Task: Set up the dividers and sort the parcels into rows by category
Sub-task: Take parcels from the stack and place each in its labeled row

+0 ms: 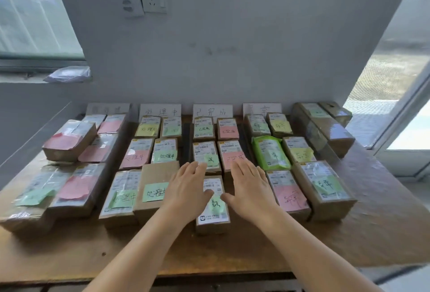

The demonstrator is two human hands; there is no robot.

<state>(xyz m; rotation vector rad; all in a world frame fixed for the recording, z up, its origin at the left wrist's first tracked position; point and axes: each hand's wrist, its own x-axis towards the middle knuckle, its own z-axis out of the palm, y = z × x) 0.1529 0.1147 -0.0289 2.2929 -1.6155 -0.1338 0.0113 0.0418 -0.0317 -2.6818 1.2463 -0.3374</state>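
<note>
Brown parcels with coloured sticky notes lie in rows on the wooden table (232, 254). White category cards (213, 110) stand against the back wall at the head of each row. Dark dividers (186, 139) run between the rows. My left hand (186, 189) and my right hand (250, 187) lie flat, fingers straight, on either side of a small parcel with a green note (215, 205) at the front of the third row. Both hands touch the parcels around it.
Longer boxes (325, 126) lie at the back right of the table. A larger parcel with a pink note (69, 140) sits stacked at the left. A plastic bag (67, 74) rests on the window ledge. An open doorway (395, 96) is at right.
</note>
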